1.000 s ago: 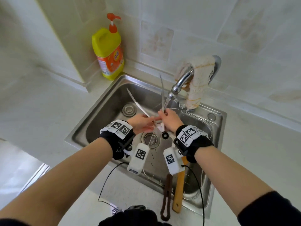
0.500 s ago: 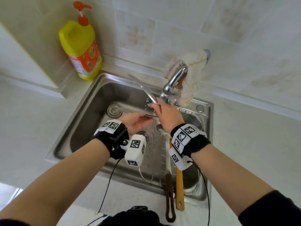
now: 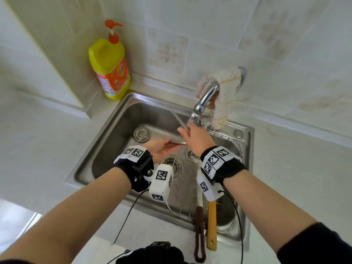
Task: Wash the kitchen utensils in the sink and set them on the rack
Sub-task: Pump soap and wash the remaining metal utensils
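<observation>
Holding utensil in curled left hand, gripping it too with right hand, under tap. Cannot read label on bottle beyond left hand.

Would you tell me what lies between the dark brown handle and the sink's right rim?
In the head view, a yellow wooden handle lies there beside the dark brown handle; a black cable hangs nearer the sink rim.
</observation>
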